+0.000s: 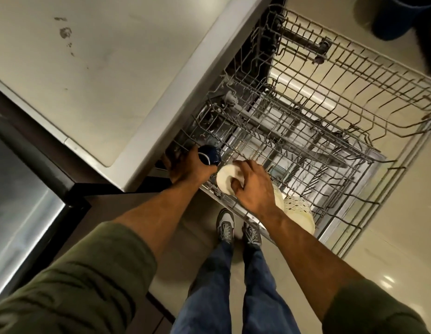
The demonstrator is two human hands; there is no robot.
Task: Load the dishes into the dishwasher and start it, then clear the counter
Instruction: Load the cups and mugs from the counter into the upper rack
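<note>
Dishwasher rack [330,121]: L hand [185,165] fingers round blue mug [209,154], R hand [251,186] pinching white bowl [225,180].

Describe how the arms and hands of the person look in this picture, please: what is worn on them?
Both hands, the left hand and the right hand, are bare: no gloves, and no rings or watch can be seen. The forearms are uncovered. Olive-green sleeves of soft wrinkled fabric are pushed up toward the elbows on both arms.
</note>
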